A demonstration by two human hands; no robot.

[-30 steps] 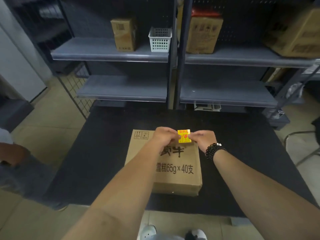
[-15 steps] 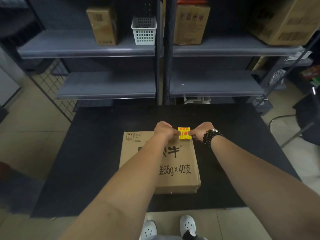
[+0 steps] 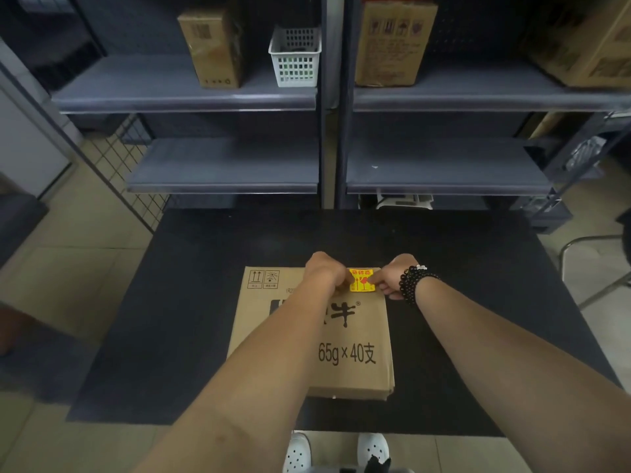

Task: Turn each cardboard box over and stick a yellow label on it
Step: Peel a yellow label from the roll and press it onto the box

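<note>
A flat cardboard box point(image 3: 355, 339) with black printed lettering lies on the black table point(image 3: 191, 302). A small yellow label point(image 3: 362, 280) with red print sits on the box's far right corner. My left hand point(image 3: 324, 269) pinches or presses the label's left edge. My right hand point(image 3: 392, 276), with a black bead bracelet on the wrist, presses the label's right edge. The label appears to lie flat against the box top. My left forearm hides part of the lettering.
Grey metal shelves stand behind the table, holding a small cardboard box point(image 3: 213, 46), a white basket point(image 3: 295, 58) and larger cartons point(image 3: 392, 42). A wire grid panel point(image 3: 126, 165) is at the left and a chair frame point(image 3: 601, 268) at the right.
The label has come down from just above the box's far right corner onto its surface, both hands moving with it. The camera has shifted so the shelves look closer.
</note>
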